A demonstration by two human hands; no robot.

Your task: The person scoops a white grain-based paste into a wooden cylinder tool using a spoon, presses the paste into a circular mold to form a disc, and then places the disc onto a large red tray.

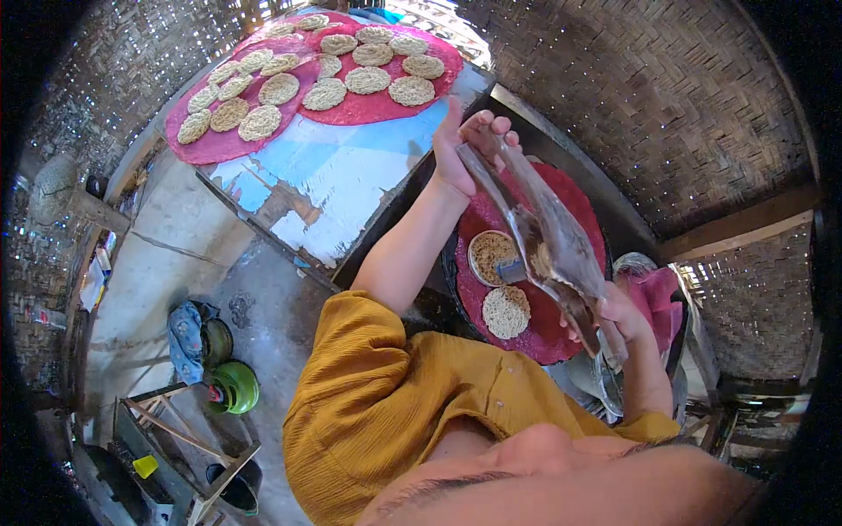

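My left hand [477,148] grips the upper end of a long, shiny brown two-part tool [559,230], perhaps a wooden press. My right hand [618,315] holds its lower end. Pale dough-like stuff [543,260] shows between the tool's two long parts. Below it lies a round, deep-pink mat [579,197]. On this mat are a round disc of pale, noodle-like strands [506,312] and, touching or nearly touching it, a white-rimmed round mould [471,260] with brownish strands inside. A blue piece [510,270] lies at the mould's edge, partly hidden by the tool.
A worn blue-white table [329,177] at the upper left bears pink mats [289,131] with several strand discs [367,80]. Woven walls [625,98] enclose the space. A pink cloth [661,306] is at right; a green gas cylinder [243,388] and wooden frame [223,477] stand lower left.
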